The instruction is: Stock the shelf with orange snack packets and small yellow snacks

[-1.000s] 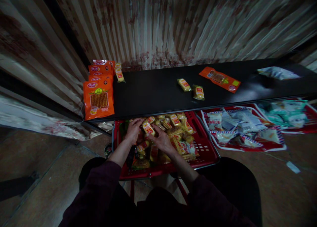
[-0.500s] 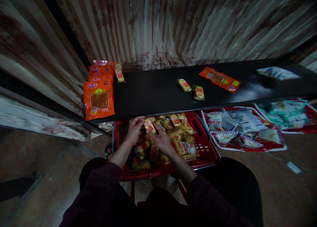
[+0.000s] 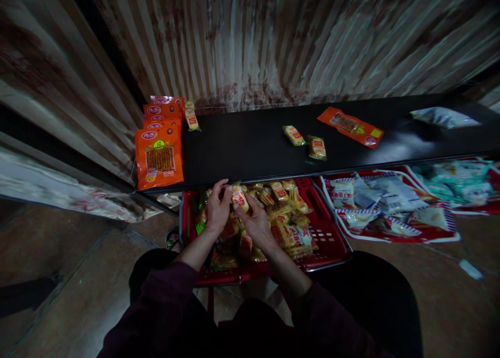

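Note:
A red basket (image 3: 332,238) full of small yellow snack packets stands below the front edge of a black shelf (image 3: 250,144). Both my hands are over the basket's left half. My right hand (image 3: 255,220) pinches a small yellow and red snack packet (image 3: 239,197) and holds it up. My left hand (image 3: 217,208) is curled right beside it, its fingertips touching the same packet's left end.
A row of orange snack bags (image 3: 159,157) stands at the shelf's left end. Two small packets (image 3: 304,141), a flat orange bag (image 3: 350,125) and a pale bag (image 3: 443,117) lie on the shelf. A red-rimmed bag of pale packets (image 3: 375,202) lies on the floor at right.
My right hand lifted the small packet out of the pile and up toward the shelf edge. My left hand closed in and met it. The view shifted slightly.

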